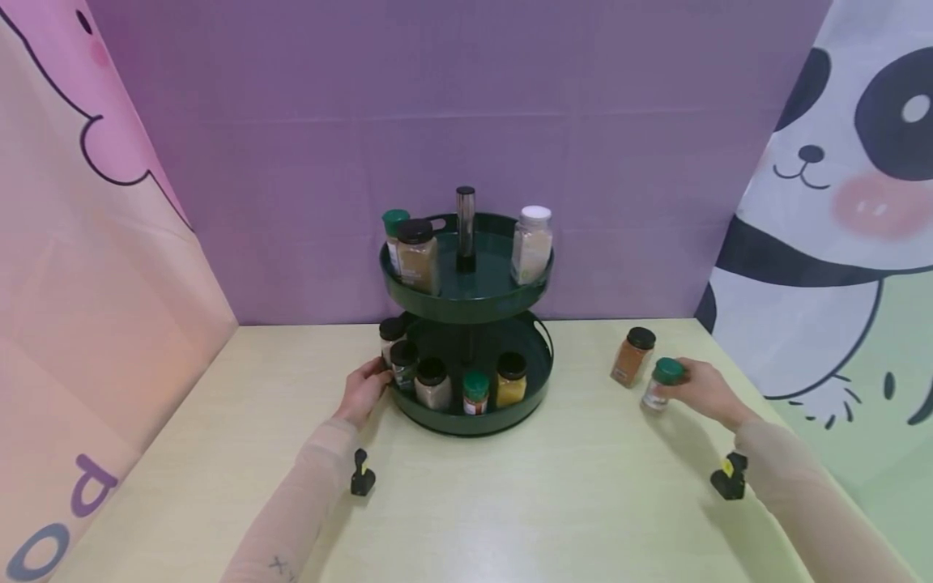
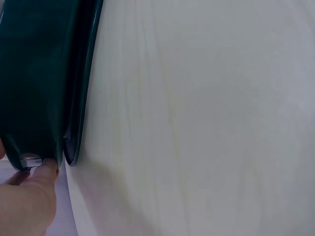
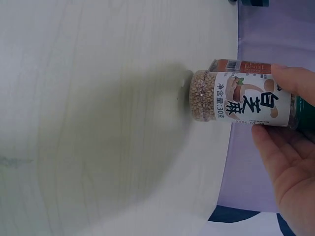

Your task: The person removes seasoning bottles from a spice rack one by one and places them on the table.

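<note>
A dark green two-tier turntable rack (image 1: 466, 425) stands at the back middle, spice jars on both tiers. At its lower tier's left side, my left hand (image 1: 362, 391) grips the rim; in the left wrist view the thumb and fingers (image 2: 45, 172) curl at the handle slot. On the right, my right hand (image 1: 703, 391) pinches a green-lidded jar of white sesame seeds (image 3: 203, 96) between thumb and fingers, its label toward the wrist camera. Just behind that jar, a black-lidded jar of orange-brown spice (image 1: 631, 359) stands on the table.
The upper tier (image 1: 474, 308) bears a white-lidded jar (image 1: 532, 244), a black-lidded jar (image 1: 419, 259) and a green-lidded one. Several more jars line the lower tier, including a yellow-filled jar (image 1: 511, 380). A purple cloth (image 1: 291, 202) backs the pale table (image 1: 539, 502).
</note>
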The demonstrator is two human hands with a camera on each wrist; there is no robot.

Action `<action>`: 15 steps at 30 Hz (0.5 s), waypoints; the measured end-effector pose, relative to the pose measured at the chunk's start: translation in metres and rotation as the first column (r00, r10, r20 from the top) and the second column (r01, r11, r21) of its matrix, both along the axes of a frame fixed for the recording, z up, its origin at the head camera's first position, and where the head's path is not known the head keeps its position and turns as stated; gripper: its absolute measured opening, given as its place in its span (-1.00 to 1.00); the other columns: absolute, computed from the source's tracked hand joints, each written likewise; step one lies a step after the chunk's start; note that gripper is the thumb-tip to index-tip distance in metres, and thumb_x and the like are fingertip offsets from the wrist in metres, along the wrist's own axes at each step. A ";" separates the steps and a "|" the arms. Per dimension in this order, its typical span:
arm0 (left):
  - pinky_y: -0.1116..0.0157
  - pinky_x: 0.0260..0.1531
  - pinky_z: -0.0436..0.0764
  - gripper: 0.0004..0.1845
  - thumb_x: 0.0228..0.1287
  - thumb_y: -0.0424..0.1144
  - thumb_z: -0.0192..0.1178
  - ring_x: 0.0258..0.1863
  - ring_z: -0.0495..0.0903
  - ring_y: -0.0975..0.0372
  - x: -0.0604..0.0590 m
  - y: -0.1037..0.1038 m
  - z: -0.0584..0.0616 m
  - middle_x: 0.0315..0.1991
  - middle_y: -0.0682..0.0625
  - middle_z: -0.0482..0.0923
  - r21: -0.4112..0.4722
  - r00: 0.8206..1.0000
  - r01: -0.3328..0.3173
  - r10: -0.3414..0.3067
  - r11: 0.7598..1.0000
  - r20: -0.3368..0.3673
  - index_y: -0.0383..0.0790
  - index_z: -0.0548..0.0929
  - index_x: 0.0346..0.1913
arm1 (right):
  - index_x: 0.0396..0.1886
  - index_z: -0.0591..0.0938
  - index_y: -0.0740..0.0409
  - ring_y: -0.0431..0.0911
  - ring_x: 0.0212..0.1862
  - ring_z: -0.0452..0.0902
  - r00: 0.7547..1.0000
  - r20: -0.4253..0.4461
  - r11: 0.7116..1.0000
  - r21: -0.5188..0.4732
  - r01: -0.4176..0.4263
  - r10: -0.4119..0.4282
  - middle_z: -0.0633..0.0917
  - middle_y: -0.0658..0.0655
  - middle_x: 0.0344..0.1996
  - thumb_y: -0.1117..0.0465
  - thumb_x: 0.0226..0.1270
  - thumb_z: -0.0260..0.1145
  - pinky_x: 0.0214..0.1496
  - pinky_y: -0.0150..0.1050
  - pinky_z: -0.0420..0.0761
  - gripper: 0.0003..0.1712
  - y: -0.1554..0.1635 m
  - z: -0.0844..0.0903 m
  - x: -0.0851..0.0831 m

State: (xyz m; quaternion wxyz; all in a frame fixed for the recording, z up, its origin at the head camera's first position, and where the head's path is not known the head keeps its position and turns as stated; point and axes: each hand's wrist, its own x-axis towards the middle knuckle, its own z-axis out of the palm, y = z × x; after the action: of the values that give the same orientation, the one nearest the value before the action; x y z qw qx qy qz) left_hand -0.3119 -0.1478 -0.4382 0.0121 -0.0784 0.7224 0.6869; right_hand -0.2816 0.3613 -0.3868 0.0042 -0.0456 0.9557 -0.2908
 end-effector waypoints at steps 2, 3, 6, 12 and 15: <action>0.14 0.29 0.26 -0.44 0.25 -0.43 -0.07 0.31 0.20 0.01 0.000 0.000 0.000 0.33 -0.29 0.17 0.000 1.000 0.000 0.000 1.000 0.000 -0.44 0.17 0.33 | 0.01 0.42 0.52 0.17 -0.13 0.56 1.000 0.003 1.000 0.000 0.001 -0.001 0.59 0.45 -0.12 0.03 0.07 0.36 -0.11 0.03 0.58 -0.29 0.001 0.000 0.000; 0.14 0.29 0.26 -0.44 0.25 -0.43 -0.07 0.31 0.20 0.01 0.000 0.000 0.000 0.33 -0.29 0.18 0.001 1.000 0.000 0.000 1.000 0.000 -0.44 0.17 0.33 | 0.02 0.42 0.52 0.18 -0.13 0.56 1.000 0.005 1.000 0.000 0.001 -0.001 0.59 0.46 -0.12 0.03 0.07 0.36 -0.10 0.04 0.58 -0.29 0.001 0.000 0.001; 0.14 0.29 0.26 -0.44 0.25 -0.44 -0.07 0.31 0.20 0.01 0.000 0.000 0.000 0.33 -0.29 0.17 0.007 1.000 0.001 -0.001 1.000 0.000 -0.44 0.16 0.33 | 0.01 0.41 0.53 0.19 -0.12 0.55 1.000 0.007 1.000 0.001 0.006 -0.006 0.58 0.47 -0.12 0.04 0.07 0.36 -0.10 0.04 0.58 -0.30 0.002 0.000 0.002; 0.13 0.29 0.26 -0.44 0.25 -0.44 -0.08 0.30 0.20 0.00 0.000 0.000 0.000 0.33 -0.29 0.17 0.006 1.000 0.006 -0.006 1.000 0.001 -0.44 0.16 0.33 | 0.03 0.40 0.54 0.22 -0.11 0.54 1.000 0.020 1.000 -0.001 0.012 -0.011 0.57 0.49 -0.10 0.04 0.07 0.37 -0.09 0.06 0.57 -0.28 0.004 -0.002 0.003; 0.14 0.29 0.26 -0.44 0.25 -0.43 -0.08 0.30 0.20 0.01 0.000 -0.001 0.000 0.34 -0.28 0.16 0.001 1.000 0.011 -0.011 1.000 0.005 -0.42 0.16 0.34 | 0.04 0.39 0.53 0.23 -0.09 0.53 0.999 0.039 1.000 -0.008 0.021 -0.021 0.55 0.49 -0.07 0.03 0.08 0.36 -0.07 0.07 0.57 -0.27 0.004 -0.003 0.003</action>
State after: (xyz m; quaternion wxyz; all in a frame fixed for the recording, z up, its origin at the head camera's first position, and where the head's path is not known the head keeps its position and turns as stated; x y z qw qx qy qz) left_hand -0.3117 -0.1484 -0.4381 0.0176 -0.0764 0.7222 0.6872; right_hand -0.2791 0.3657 -0.3893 0.0196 -0.0300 0.9547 -0.2955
